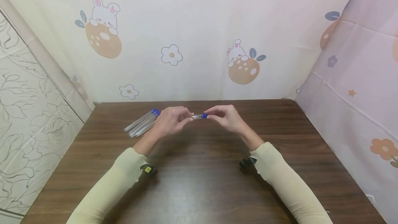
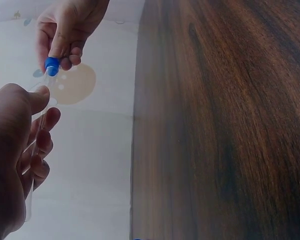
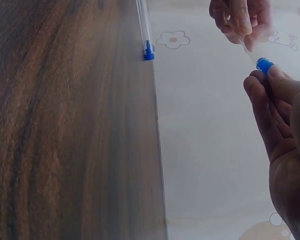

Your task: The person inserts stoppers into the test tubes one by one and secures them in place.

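Over the far half of the table, my left hand [image 1: 170, 121] grips a clear test tube [image 1: 196, 117], thumb on one side and curled fingers on the other. In the left wrist view its rounded end shows below that hand. At the tube's mouth is a blue stopper [image 2: 52, 65], its narrower part toward the tube. My right hand [image 1: 228, 117] pinches the stopper between thumb and fingers, also seen in the right wrist view. Several more clear test tubes [image 1: 141, 124] with blue stoppers lie side by side on the table, partly hidden behind my left hand.
The brown wood-grain table [image 1: 199, 182] has its far edge close behind my hands. A pale curtain [image 1: 199, 68] printed with rabbits and flowers hangs behind it. Another printed curtain [image 1: 357, 113] stands at the right side. Small black devices sit at both wrists.
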`<action>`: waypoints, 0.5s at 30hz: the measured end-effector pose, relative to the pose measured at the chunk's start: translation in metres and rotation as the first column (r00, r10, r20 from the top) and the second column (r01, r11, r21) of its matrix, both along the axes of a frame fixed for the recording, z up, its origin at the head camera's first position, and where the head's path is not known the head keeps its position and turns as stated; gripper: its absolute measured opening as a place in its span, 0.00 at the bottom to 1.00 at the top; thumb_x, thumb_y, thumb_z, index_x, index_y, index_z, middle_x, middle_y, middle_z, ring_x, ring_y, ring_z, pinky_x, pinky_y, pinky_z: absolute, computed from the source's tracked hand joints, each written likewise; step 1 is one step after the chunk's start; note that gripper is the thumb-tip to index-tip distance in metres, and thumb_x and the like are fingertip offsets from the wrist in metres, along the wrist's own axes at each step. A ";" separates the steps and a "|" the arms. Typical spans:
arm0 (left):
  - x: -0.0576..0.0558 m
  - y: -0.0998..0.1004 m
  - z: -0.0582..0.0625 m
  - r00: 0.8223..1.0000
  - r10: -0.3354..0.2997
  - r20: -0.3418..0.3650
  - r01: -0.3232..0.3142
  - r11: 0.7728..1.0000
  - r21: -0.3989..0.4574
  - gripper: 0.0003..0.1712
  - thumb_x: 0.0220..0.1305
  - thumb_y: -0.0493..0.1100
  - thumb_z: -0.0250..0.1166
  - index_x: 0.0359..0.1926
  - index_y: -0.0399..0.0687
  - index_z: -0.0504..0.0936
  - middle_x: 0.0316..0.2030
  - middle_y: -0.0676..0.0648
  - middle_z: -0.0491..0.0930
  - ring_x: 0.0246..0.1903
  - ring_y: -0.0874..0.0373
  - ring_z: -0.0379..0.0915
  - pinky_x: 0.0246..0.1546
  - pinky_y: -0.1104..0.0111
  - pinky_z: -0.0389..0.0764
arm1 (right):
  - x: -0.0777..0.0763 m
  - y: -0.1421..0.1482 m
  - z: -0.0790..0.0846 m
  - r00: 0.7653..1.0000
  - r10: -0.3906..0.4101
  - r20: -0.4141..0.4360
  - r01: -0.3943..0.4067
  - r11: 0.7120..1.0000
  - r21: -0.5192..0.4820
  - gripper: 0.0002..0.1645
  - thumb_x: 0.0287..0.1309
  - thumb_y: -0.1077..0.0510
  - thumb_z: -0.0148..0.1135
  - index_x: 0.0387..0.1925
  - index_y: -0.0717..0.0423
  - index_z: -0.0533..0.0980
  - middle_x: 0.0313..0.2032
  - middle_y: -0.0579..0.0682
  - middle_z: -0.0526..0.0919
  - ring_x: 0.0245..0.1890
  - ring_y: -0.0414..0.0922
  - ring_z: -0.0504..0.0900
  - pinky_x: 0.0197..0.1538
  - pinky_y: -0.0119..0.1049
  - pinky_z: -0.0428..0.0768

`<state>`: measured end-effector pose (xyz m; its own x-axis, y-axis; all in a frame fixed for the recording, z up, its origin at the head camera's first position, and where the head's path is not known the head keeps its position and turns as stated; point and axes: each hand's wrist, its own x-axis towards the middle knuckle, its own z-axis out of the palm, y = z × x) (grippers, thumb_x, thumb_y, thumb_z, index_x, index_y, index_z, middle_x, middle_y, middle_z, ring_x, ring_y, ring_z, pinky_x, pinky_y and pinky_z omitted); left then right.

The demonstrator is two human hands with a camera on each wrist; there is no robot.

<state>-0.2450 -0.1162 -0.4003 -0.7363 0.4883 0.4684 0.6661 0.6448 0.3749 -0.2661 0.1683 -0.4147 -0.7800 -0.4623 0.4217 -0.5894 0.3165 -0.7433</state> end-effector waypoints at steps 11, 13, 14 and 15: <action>0.000 0.000 -0.001 1.000 -0.006 0.013 0.006 1.000 0.014 0.08 0.75 0.46 0.76 0.48 0.48 0.93 0.40 0.48 0.96 0.27 0.61 0.77 0.30 0.72 0.74 | 0.001 -0.002 -0.002 1.000 0.012 -0.023 -0.012 0.999 -0.036 0.11 0.70 0.70 0.74 0.52 0.66 0.90 0.48 0.65 0.96 0.45 0.62 0.97 0.50 0.26 0.90; -0.001 0.000 -0.001 1.000 -0.012 0.019 0.012 1.000 0.022 0.08 0.75 0.46 0.76 0.48 0.48 0.93 0.41 0.48 0.96 0.27 0.61 0.76 0.30 0.72 0.74 | 0.002 -0.003 -0.003 0.999 0.016 -0.032 -0.017 0.999 -0.051 0.12 0.69 0.71 0.74 0.52 0.67 0.90 0.48 0.65 0.96 0.45 0.64 0.96 0.51 0.26 0.90; 0.000 0.000 -0.001 1.000 -0.016 0.024 0.015 1.000 0.028 0.08 0.75 0.45 0.76 0.48 0.48 0.93 0.41 0.47 0.96 0.27 0.61 0.77 0.30 0.72 0.75 | 0.002 -0.003 -0.003 0.999 0.017 -0.034 -0.019 0.998 -0.058 0.12 0.69 0.71 0.74 0.52 0.67 0.89 0.48 0.65 0.96 0.45 0.64 0.96 0.51 0.26 0.90; 0.000 0.000 -0.001 0.999 -0.019 0.030 0.018 0.999 0.033 0.08 0.75 0.45 0.76 0.48 0.48 0.93 0.41 0.47 0.96 0.27 0.61 0.77 0.30 0.72 0.75 | 0.002 -0.003 -0.003 0.999 0.017 -0.038 -0.019 0.998 -0.060 0.12 0.69 0.71 0.74 0.52 0.67 0.89 0.48 0.65 0.96 0.45 0.64 0.96 0.51 0.26 0.90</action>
